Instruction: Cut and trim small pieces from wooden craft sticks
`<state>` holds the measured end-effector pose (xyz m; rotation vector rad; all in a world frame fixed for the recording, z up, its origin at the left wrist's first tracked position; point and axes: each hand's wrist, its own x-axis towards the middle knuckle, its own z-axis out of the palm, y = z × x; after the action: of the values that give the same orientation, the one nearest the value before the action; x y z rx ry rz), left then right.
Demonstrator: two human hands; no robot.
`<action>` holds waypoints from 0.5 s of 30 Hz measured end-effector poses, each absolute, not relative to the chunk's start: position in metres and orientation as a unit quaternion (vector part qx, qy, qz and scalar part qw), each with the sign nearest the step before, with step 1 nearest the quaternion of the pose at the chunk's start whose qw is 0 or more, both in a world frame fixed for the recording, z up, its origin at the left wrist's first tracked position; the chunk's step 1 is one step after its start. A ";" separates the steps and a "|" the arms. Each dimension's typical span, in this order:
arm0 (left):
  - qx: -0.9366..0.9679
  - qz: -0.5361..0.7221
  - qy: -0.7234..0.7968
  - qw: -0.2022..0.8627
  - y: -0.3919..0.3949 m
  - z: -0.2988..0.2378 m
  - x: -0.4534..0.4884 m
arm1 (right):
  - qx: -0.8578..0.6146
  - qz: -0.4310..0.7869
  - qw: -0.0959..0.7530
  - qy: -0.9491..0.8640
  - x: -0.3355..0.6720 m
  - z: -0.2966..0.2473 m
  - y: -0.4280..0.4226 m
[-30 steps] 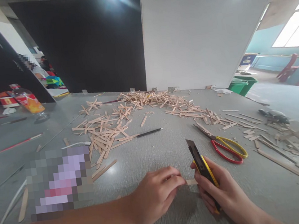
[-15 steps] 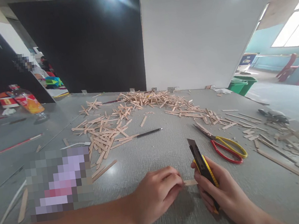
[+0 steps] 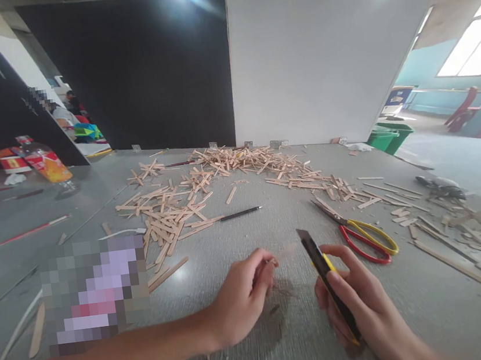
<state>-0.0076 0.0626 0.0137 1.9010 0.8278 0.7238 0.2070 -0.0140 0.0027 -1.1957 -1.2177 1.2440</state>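
Observation:
My left hand [image 3: 246,296] is closed in a pinch, raised slightly over the table, with a bit of wooden craft stick [image 3: 272,262] showing at its fingertips. A pale, motion-blurred strip [image 3: 287,251] appears just beyond those fingers; whether it is the same stick I cannot tell. Small blurred bits [image 3: 285,288] lie or fall below. My right hand [image 3: 356,300] is wrapped round a black and yellow utility knife [image 3: 329,280], its blade pointing up and away to the left. Red and yellow handled scissors [image 3: 366,240] lie beyond the right hand.
Many craft sticks are heaped in an arc [image 3: 242,159] across the grey table. A black pen [image 3: 240,213] lies ahead. Cut strips [image 3: 466,269] are scattered at right. A drink bottle [image 3: 48,163] stands far left. Black [image 3: 143,69] and white [image 3: 309,60] panels close off the back.
My left hand has lifted and turned, moving slightly left and away from me. The stick between my hands has left its place there. My right hand's grip on the utility knife has shifted slightly.

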 end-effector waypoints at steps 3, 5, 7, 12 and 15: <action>0.736 0.332 0.369 0.459 0.065 0.011 -0.008 | -0.496 0.501 0.441 -0.554 0.207 0.005 -0.016; 0.724 0.343 0.375 0.467 0.066 0.010 -0.007 | -0.509 0.474 0.427 -0.578 0.207 0.004 -0.015; 0.717 0.353 0.375 0.469 0.065 0.010 -0.007 | -0.529 0.462 0.422 -0.573 0.208 0.003 -0.015; 0.711 0.371 0.369 0.470 0.063 0.008 -0.007 | -0.543 0.396 0.407 -0.618 0.211 -0.002 -0.014; 0.710 0.376 0.365 0.470 0.063 0.006 -0.008 | -0.541 0.309 0.432 -0.652 0.212 -0.005 -0.016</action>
<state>-0.0076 0.0633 0.0061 1.7403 0.8934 0.9224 0.2125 -0.0158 -0.0048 -1.3497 -1.6262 0.7692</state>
